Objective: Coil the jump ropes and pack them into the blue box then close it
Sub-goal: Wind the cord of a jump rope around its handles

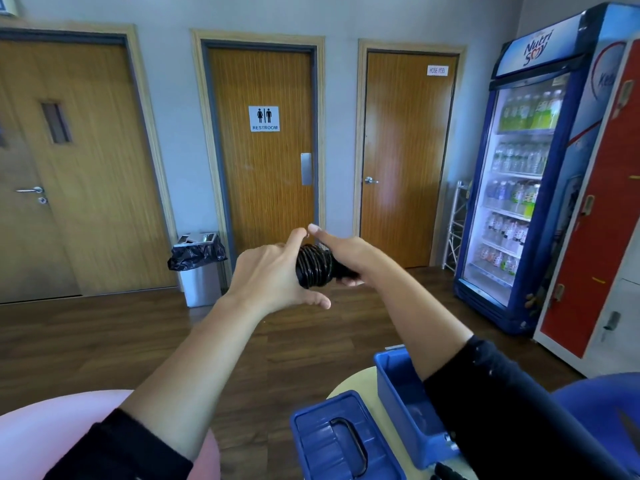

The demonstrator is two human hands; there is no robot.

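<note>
I hold a black jump rope (313, 265) out in front of me at chest height, wound into a tight coil around its handles. My right hand (341, 252) grips the handles from the right, index finger stretched forward. My left hand (277, 275) is against the coil's left side, index finger and thumb spread around it. The blue box (398, 386) stands open on a small round table (349, 379) at the lower right, partly behind my right sleeve. Its blue lid (332, 441) with a black handle lies beside it, nearer to me.
A pink round seat (52, 438) is at the lower left and a blue chair (602, 403) at the lower right. A lined waste bin (199, 265) stands by the restroom door. A drinks fridge (526, 188) and red lockers (602, 209) line the right wall. Wooden floor lies ahead.
</note>
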